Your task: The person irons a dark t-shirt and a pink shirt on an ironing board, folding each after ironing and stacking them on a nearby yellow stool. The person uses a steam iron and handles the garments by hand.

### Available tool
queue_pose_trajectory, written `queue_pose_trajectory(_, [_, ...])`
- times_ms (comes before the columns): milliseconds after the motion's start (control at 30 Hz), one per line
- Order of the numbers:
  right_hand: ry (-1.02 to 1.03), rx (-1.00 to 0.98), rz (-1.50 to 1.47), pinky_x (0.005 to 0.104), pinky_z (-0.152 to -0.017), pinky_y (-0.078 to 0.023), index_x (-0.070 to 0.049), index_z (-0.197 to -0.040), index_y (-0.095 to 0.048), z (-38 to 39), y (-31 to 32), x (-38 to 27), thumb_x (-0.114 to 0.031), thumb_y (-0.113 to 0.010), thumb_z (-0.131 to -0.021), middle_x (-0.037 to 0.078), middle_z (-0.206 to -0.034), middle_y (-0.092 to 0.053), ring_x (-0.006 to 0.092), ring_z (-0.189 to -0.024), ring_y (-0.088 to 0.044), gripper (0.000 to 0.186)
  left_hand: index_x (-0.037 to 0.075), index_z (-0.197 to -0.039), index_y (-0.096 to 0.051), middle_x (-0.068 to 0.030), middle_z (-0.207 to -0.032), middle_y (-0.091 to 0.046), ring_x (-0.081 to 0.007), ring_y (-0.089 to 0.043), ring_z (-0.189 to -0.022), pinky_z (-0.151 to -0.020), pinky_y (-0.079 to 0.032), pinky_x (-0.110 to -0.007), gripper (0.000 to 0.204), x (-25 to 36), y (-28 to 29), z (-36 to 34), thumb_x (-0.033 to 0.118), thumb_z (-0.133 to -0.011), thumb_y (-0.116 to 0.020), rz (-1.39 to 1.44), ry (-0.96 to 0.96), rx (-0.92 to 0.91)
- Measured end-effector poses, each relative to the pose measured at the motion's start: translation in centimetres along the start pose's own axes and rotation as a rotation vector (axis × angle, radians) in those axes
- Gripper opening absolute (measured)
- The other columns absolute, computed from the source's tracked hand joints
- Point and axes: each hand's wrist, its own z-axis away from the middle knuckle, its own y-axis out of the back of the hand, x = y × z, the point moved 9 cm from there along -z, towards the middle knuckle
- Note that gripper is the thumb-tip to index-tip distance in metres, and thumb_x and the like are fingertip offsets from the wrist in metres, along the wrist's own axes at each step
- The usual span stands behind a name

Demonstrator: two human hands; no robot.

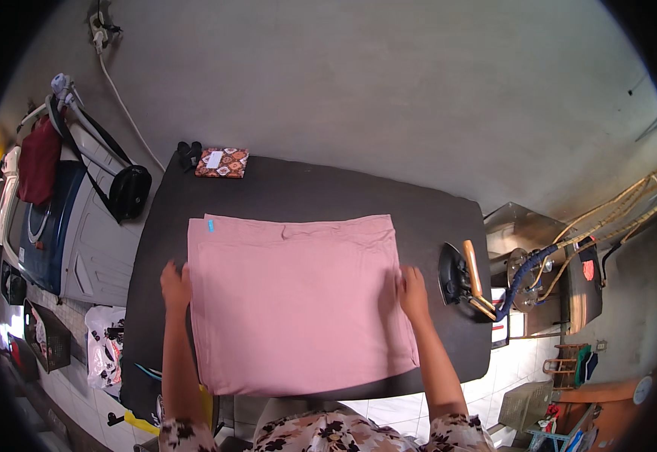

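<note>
Largest first: dark table. Next, pink cloth, laid flat in layers over the table's middle, reaching close to the table's near edge. Likely light, soft, limp, not fragile, barely slippery; prone to creasing, with puckers along the edge toward the table's far side. Best taken by two opposite side edges or corners, all layers together. Long axis left to right, roughly parallel to the table's far edge; band-like edge pointing toward that far edge, near hem slightly skewed. Then iron, at the table's right side, apart from the cloth. Then patterned book or box, at the table's far left corner. Then left hand and right hand, well apart, at the cloth's left and right edges over the table, fingers loosely bent; unclear whether pinching cloth or only touching. Smallest: blue label, on the cloth corner nearest the table's far left.
</note>
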Motion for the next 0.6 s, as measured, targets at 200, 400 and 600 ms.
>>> queue_pose_trajectory(200, [0.17, 0.091, 0.229, 0.0417, -0.103, -0.038, -0.007, -0.127, -0.053, -12.2, -6.0, -1.6, 0.002, -0.05, -0.08, 0.017, -0.132, -0.051, 0.0367, -0.122, -0.046, 0.047, 0.006, -0.115, -0.053, -0.0141, -0.106, -0.062, -0.0317, -0.056, -0.108, -0.087, -0.044, -0.045, 0.039, 10.7, -6.6, -7.3, 0.036, -0.091, -0.058, -0.426, -0.1, 0.103])
queue_pose_trajectory(400, [-0.129, -0.186, 0.282, 0.0433, -0.102, -0.038, -0.009, -0.123, -0.055, -15.8, -7.8, 2.2, 0.001, -0.053, -0.079, 0.016, -0.134, -0.049, 0.0363, -0.121, -0.047, 0.046, 0.007, -0.108, -0.053, -0.0096, -0.102, -0.064, -0.0305, -0.06, -0.1, -0.084, -0.043, -0.043, 0.022, 5.1, -7.1, -10.6, 0.024, -0.094, -0.055, -0.252, 0.075, -0.136])
queue_pose_trajectory(600, [-0.076, 0.343, 0.175, 0.0464, -0.104, -0.033, -0.006, -0.123, -0.053, -9.2, -4.5, -3.7, -0.012, -0.054, -0.089, 0.014, -0.138, -0.046, 0.0336, -0.122, -0.046, 0.035, 0.006, -0.124, -0.05, -0.0134, -0.121, -0.053, -0.0296, -0.049, -0.115, -0.094, -0.036, -0.048, 0.033, 10.0, -5.0, -5.3, 0.015, -0.093, -0.054, -0.322, -0.31, 0.051])
